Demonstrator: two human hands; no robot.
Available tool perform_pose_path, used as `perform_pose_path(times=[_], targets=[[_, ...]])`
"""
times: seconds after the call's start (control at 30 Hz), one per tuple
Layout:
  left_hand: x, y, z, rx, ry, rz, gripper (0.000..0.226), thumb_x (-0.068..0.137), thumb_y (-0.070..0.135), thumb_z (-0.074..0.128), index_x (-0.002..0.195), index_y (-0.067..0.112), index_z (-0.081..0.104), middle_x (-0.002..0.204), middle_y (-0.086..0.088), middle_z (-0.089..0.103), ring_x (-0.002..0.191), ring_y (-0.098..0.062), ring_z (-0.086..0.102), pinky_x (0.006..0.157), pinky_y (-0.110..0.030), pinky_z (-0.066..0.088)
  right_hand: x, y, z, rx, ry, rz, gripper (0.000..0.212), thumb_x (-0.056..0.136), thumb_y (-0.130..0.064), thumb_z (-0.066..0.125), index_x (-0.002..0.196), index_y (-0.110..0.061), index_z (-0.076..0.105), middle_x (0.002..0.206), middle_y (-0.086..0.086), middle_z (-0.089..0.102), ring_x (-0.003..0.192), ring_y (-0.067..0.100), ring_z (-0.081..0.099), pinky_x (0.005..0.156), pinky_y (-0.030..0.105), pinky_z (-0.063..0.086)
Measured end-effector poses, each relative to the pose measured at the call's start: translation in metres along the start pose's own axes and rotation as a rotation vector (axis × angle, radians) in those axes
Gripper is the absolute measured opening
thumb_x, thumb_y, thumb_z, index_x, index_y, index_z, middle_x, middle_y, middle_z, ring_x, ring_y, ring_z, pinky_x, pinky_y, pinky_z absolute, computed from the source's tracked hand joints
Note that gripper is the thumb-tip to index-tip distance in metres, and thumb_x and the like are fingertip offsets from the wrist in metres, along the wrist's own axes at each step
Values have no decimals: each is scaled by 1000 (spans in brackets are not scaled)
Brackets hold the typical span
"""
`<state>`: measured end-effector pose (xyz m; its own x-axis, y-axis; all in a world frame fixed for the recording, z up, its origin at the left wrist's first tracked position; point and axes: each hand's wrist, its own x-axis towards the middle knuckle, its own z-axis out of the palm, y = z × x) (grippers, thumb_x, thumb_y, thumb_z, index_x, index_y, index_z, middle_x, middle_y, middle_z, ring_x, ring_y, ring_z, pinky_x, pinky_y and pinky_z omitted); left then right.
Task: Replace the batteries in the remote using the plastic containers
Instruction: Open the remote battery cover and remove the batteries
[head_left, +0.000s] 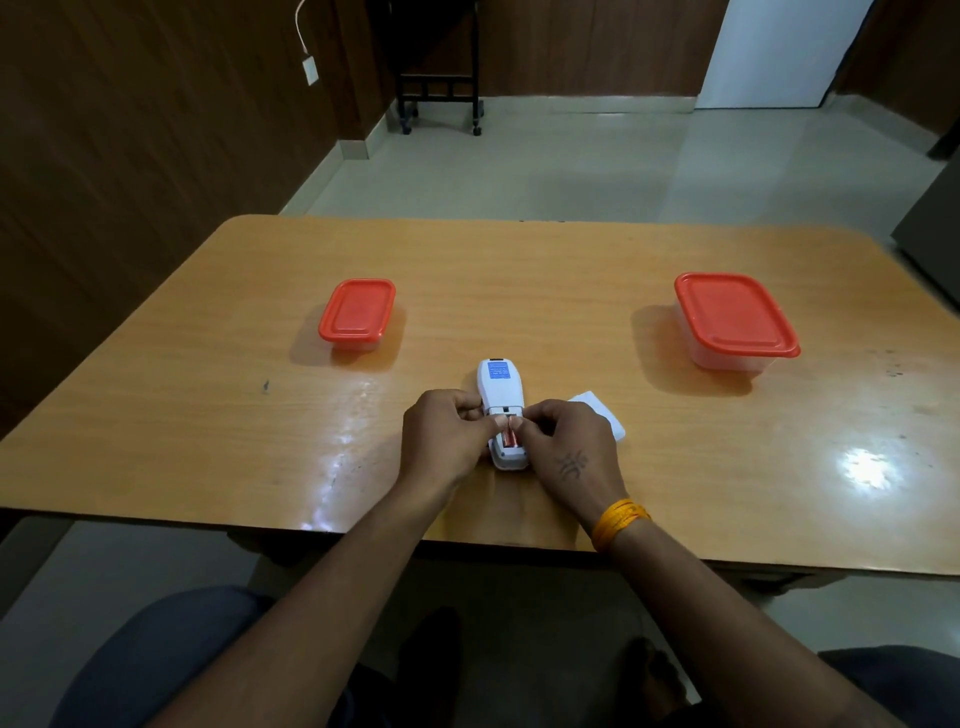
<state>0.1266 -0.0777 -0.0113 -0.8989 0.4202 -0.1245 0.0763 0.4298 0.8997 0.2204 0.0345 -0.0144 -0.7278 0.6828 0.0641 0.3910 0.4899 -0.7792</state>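
1. Remote lies face-down on worktop, batt. bay open; both containers lidded, well apart.
2. Left hand steadies remote; right hand pinches at batteries.
3. Risk: weak pinch grip, battery springs out, rolls off the edge.

table: wood | remote | white cover | small container | large container

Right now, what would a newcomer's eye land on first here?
Probably the two red-lidded tubs, a small tub far left and a big tub far right on the table. Then both hands, left hand and right hand, working at the batteries in the open white remote.
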Motion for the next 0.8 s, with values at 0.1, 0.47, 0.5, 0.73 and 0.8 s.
perform_pose_path(times=[0.1, 0.47, 0.5, 0.73, 0.8], targets=[[-4, 7, -1, 177, 54, 79, 34, 78, 26, 89, 109, 14, 83, 94, 1, 82, 88, -15, 77, 83, -39, 65, 0, 2, -1, -13, -1, -17, 16, 96, -22, 70, 97, -12, 82, 89, 3, 80, 85, 20, 71, 85, 35, 55], [-10, 15, -1, 625, 22, 398, 18, 94, 16, 68, 109, 12, 77, 109, -9, 67, 98, -28, 68, 76, -31, 46, 0, 5, -1, 1, 13, -98, 27, 95, -17, 72, 122, -14, 74, 97, 4, 77, 84, 17, 68, 85, 29, 52], [-10, 16, -2, 651, 8, 404, 18, 94, 17, 66, 109, 11, 76, 109, -10, 66, 99, -29, 67, 75, -32, 45, 0, 5, -1, -3, 12, -104, 27, 95, -17, 72, 121, -13, 75, 99, 4, 77, 85, 19, 69, 88, 32, 53], [-1, 30, 0, 797, -88, 396, 18, 95, 23, 63, 106, 10, 70, 111, -11, 56, 99, -34, 64, 73, -35, 43, 2, 7, 2, -16, 16, -97, 27, 95, -16, 71, 122, -14, 76, 102, 4, 77, 88, 21, 70, 94, 37, 54], [1, 33, 1, 827, -98, 403, 19, 95, 25, 65, 104, 10, 71, 109, -10, 57, 98, -33, 64, 75, -37, 47, 2, 8, 3, -29, 20, -100, 28, 95, -16, 70, 123, -15, 76, 103, 4, 77, 88, 20, 70, 96, 37, 54]])
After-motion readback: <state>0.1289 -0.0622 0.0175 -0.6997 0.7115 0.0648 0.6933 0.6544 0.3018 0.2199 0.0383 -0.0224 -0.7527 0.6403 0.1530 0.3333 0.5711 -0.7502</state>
